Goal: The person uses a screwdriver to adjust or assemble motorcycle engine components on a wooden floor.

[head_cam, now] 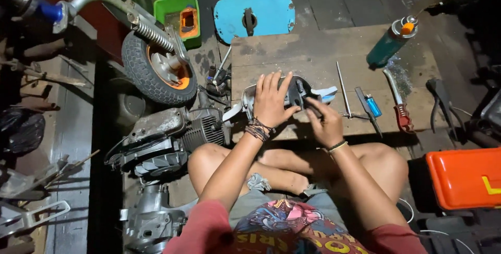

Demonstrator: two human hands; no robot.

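The person sits cross-legged on the floor before a low wooden tabletop [313, 50]; a grey metal engine cover [292, 95] lies at its near edge, in front of the knees. The left hand [271, 100] lies flat on the cover's left part, fingers spread and extended, pressing down rather than gripping; woven bands circle that wrist. The right hand [324, 123] rests at the cover's right lower side, fingers curled, thumb and forefinger pinched toward the part; whether it holds a small item cannot be told.

To the right on the tabletop: a thin metal rod [342, 89]; a small blue lighter [373, 105]; a red-handled tool [401, 110]; a teal spray can [390, 44] lying tilted; dark pliers [439, 102] near the right edge. Beyond the far edge lies a blue oval panel [254, 16]; a green box [179, 16] sits beside it. Left of the tabletop stands a small wheel with orange hub [158, 68]; a bare engine [172, 134] lies below it. An orange case [464, 178] sits at the right.
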